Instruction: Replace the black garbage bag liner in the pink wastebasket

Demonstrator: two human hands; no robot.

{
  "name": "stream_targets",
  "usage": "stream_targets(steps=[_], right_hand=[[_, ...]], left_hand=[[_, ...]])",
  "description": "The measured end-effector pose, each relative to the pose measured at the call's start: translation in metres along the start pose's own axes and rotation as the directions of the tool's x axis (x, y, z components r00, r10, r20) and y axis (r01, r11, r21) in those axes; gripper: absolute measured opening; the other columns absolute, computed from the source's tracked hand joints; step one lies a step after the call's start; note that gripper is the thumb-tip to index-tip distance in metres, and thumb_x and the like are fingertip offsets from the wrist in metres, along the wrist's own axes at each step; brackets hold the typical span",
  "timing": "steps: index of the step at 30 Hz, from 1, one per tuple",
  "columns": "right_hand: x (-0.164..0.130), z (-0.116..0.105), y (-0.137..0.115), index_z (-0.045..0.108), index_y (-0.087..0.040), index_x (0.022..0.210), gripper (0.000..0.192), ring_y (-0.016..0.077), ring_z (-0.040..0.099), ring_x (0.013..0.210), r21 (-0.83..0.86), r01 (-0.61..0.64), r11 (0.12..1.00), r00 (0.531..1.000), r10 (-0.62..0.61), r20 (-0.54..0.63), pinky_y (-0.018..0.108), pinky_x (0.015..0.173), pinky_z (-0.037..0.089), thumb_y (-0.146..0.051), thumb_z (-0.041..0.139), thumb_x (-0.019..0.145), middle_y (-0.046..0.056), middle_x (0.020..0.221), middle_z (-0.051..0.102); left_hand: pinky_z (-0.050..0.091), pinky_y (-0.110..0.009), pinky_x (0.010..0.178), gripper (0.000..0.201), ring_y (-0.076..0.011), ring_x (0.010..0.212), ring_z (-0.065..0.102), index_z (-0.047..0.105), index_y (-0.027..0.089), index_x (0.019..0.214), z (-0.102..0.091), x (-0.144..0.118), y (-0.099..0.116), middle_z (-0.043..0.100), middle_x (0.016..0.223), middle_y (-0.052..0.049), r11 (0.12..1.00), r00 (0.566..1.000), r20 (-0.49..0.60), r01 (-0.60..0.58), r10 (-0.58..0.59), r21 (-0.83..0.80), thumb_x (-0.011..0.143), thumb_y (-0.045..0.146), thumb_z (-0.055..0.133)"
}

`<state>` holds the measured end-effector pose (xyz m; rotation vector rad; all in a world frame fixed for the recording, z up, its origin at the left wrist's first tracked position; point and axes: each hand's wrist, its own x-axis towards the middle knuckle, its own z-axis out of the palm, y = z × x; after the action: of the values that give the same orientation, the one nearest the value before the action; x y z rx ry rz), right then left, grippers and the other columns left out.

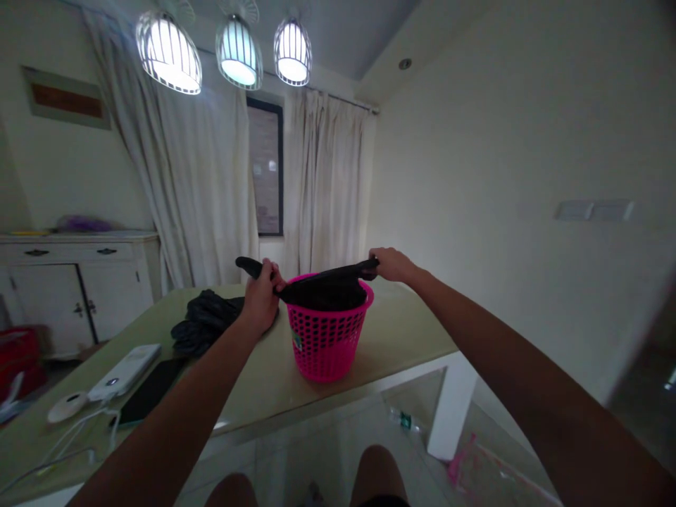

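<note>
Head view: over the pink basket on the table, the left hand and right hand each pinch an end of a black garment, stretching it taut across the rim, more dark clothes piled left of the basket.

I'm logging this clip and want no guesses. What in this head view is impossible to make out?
- Pink basket: its inside is hidden by the black cloth stretched over the rim.
- Left hand, right hand: fingertips buried in the cloth.
- Dark pile on the table: too dim to identify.
- Bottle on the floor: label too small.
</note>
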<state>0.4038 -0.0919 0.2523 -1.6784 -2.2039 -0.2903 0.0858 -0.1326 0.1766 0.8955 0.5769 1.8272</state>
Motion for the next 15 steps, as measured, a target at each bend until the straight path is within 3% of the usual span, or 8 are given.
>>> stream_targets(steps=[2, 5, 7, 11, 13, 15], right_hand=[[-0.004, -0.008, 0.021, 0.074, -0.018, 0.097, 0.025, 0.0258, 0.069, 0.094, 0.326, 0.026, 0.945, 0.991, 0.018, -0.13, 0.039, 0.087, 0.053, -0.03, 0.081, 0.076, 0.01, 0.099, 0.077], [-0.015, -0.01, 0.037, 0.073, -0.02, 0.1, 0.028, 0.0193, 0.07, 0.09, 0.775, 0.154, 0.613, 0.937, 0.159, -0.311, 0.036, 0.087, 0.057, -0.029, 0.076, 0.073, 0.006, 0.098, 0.077], [-0.025, -0.005, 0.04, 0.073, -0.02, 0.097, 0.023, 0.0166, 0.071, 0.086, 0.876, 0.122, 0.466, 0.901, 0.319, -0.295, 0.034, 0.084, 0.058, -0.031, 0.074, 0.077, 0.005, 0.098, 0.078], [-0.035, 0.008, 0.03, 0.072, -0.019, 0.09, 0.019, 0.0183, 0.07, 0.071, 0.943, -0.196, 0.269, 0.875, 0.482, 0.045, 0.032, 0.068, 0.057, -0.036, 0.066, 0.087, 0.011, 0.085, 0.078], [-0.033, 0.008, 0.021, 0.071, -0.02, 0.091, 0.018, 0.0193, 0.073, 0.08, 0.977, -0.137, 0.163, 0.886, 0.461, 0.047, 0.032, 0.074, 0.059, -0.035, 0.062, 0.087, 0.011, 0.092, 0.079], [-0.028, 0.001, 0.012, 0.071, -0.022, 0.097, 0.018, 0.0184, 0.073, 0.097, 0.99, 0.082, 0.115, 0.911, 0.394, -0.121, 0.031, 0.085, 0.059, -0.032, 0.064, 0.084, 0.007, 0.106, 0.08]], left_hand=[[0.042, -0.024, 0.058, 0.037, -0.0092, 0.049, 0.035, 0.058, 0.022, 0.075, -0.001, -0.001, -0.004, 0.037, 0.055, 0.01, 0.987, 0.998, 0.021, -0.058, 0.055, 0.15, 0.097, 0.048, 0.073], [0.039, -0.027, 0.058, 0.035, -0.0112, 0.053, 0.038, 0.061, 0.022, 0.08, 0.0, -0.004, -0.008, 0.039, 0.057, 0.009, 0.93, 0.989, 0.08, -0.144, 0.124, 0.339, 0.091, 0.054, 0.071], [0.039, -0.029, 0.06, 0.036, -0.0131, 0.056, 0.042, 0.064, 0.021, 0.084, 0.002, -0.005, -0.007, 0.042, 0.059, 0.008, 0.875, 0.982, 0.113, -0.189, 0.154, 0.445, 0.089, 0.057, 0.069], [0.046, -0.033, 0.068, 0.041, -0.0186, 0.067, 0.057, 0.073, 0.019, 0.095, 0.005, -0.008, -0.003, 0.061, 0.07, 0.001, 0.738, 0.951, 0.252, -0.299, 0.179, 0.605, 0.087, 0.059, 0.07], [0.05, -0.036, 0.075, 0.045, -0.0236, 0.079, 0.066, 0.077, 0.019, 0.104, 0.008, -0.009, -0.003, 0.073, 0.082, -0.004, 0.657, 0.917, 0.363, -0.378, 0.167, 0.652, 0.087, 0.06, 0.072], [0.052, -0.038, 0.078, 0.044, -0.0283, 0.088, 0.072, 0.08, 0.02, 0.107, 0.011, -0.008, -0.005, 0.079, 0.091, -0.008, 0.562, 0.875, 0.466, -0.451, 0.128, 0.693, 0.087, 0.058, 0.073]])
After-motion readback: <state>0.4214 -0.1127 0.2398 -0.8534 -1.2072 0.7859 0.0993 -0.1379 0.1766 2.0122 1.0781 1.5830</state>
